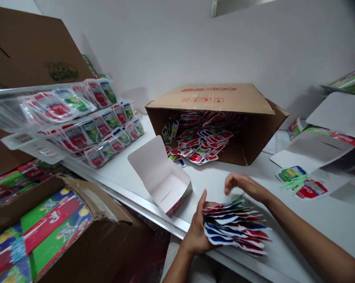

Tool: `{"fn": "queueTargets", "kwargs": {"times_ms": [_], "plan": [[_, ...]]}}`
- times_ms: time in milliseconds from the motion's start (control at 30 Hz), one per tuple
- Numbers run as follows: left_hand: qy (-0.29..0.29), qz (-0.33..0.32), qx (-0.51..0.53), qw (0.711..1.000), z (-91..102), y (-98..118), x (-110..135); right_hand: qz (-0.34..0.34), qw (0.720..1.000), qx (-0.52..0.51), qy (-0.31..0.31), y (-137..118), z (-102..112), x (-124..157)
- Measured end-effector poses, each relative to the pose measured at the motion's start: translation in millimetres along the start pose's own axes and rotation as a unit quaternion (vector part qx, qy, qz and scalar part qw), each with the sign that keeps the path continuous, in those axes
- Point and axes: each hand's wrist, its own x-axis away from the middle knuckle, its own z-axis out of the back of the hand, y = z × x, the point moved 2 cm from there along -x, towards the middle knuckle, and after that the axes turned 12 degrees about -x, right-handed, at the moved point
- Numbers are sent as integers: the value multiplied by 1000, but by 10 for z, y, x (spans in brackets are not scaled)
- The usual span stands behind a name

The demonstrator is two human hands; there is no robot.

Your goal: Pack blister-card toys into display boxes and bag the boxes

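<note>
My left hand is wrapped around one end of a thick stack of flat printed sachets, red, blue and green with white edges. The stack is held over the front edge of the table. Just above and behind it hovers my right hand, fingers loosely bent, with nothing visible in them. An open small carton stands to the left of the stack, its white inside facing up and its lid folded back. Behind it, a large cardboard box lies on its side, with a heap of loose sachets spilling from its mouth.
Clear trays of sachets are piled at the left. Below them, an open cardboard box holds printed cartons. At the right are an open display carton, sachets and pale green strips on the white table.
</note>
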Motion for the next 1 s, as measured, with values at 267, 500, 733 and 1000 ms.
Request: {"fn": "queueTargets", "kwargs": {"times_ms": [267,500,733,1000], "plan": [[-9,8,-30,999,30,-14,13,124,880,428,167,384,168,-804],[-22,6,-43,999,64,91,-35,128,939,239,212,106,228,-167],[-13,-39,-42,998,51,61,-52,7,964,95,247,-6,58,347],[6,-26,-68,997,69,25,-37,-18,988,-139,64,-100,-222,486]]}}
